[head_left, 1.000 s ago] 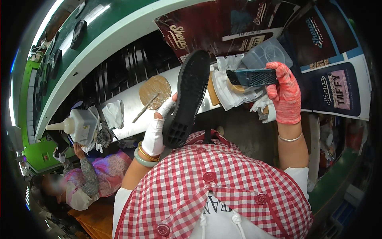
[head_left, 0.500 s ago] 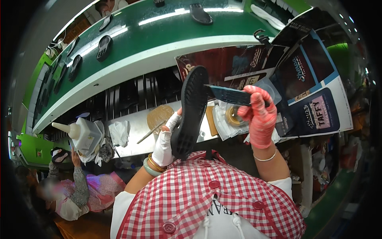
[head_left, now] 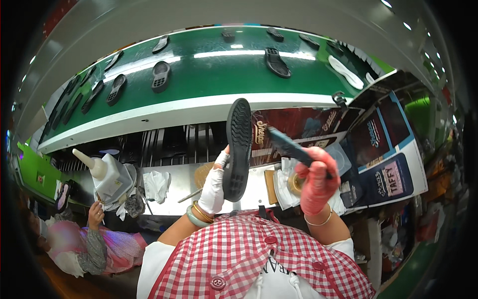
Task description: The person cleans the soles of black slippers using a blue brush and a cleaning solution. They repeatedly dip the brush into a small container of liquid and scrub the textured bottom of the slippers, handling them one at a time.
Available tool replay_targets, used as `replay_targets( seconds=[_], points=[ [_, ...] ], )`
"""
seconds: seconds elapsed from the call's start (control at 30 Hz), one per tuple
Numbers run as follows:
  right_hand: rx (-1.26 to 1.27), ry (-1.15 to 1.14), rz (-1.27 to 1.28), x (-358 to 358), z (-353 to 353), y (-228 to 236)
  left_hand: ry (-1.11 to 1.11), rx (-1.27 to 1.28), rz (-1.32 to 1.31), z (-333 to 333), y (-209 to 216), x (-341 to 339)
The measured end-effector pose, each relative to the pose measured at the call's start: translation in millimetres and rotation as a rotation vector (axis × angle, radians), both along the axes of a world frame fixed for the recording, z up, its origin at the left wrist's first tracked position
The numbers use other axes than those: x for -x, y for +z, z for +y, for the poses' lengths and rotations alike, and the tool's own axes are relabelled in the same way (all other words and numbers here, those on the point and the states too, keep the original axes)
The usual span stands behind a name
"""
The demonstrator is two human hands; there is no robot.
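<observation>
Narrow gap between black sole (head_left: 239, 149) and blue brush (head_left: 286, 143); white bottle (head_left: 112, 180) an obstacle farther left.

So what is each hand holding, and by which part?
The left hand holds the sole by its left edge, lower half; the right hand holds the brush by its right end.

The left hand (head_left: 214, 188) holds a black shoe sole (head_left: 238, 149). The right hand (head_left: 320, 180) grips a dark brush (head_left: 288, 146) near it.
</observation>
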State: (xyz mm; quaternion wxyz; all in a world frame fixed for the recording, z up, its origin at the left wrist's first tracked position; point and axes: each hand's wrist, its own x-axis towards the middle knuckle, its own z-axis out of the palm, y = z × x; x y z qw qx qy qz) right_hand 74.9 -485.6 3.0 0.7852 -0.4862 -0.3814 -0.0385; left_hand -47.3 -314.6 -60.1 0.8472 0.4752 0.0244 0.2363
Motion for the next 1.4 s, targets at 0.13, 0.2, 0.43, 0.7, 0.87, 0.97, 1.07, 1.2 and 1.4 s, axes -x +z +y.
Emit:
replay_targets(
  seconds=[0.13, 0.2, 0.43, 0.7, 0.87, 0.97, 1.07, 1.2, 1.4],
  points=[
    [-0.231, -0.187, 0.109, -5.8, 14.2, 1.8, 0.026, -0.011, 0.043, 15.2, 6.8, 0.0],
    [-0.209, -0.243, 0.116, -6.6, 19.8, -2.4, 0.090, -0.047, 0.047, 18.6, 8.4, -0.9],
    [-0.132, -0.382, 0.203, 0.4, 30.9, -5.4, -0.001, -0.133, 0.098, 43.9, 13.1, -7.6],
    [-0.126, -0.567, 0.287, 4.1, 25.7, -6.2, -0.118, 0.250, 0.107, 90.9, 70.9, -79.1],
    [-0.141, -0.553, 0.283, 18.3, 35.8, -3.5, -0.015, 0.405, 0.301, 139.2, 79.8, -134.4],
    [-0.123, -0.631, 0.326, 17.3, 18.8, -19.9, -0.230, -0.016, 0.453, 139.1, 63.8, -107.9],
    [-0.128, -0.634, 0.440, 26.9, 13.9, -31.2, 0.508, -1.208, 0.228, 226.6, 58.3, -102.2],
    [-0.113, -0.588, 0.473, 39.1, 5.2, -48.5, 0.876, -1.786, 1.219, 318.1, 84.9, -88.5],
    [-0.017, -0.581, 0.557, 41.3, -6.6, -65.8, 0.506, -1.282, 1.447, 394.2, 77.7, -89.2]
  ],
)
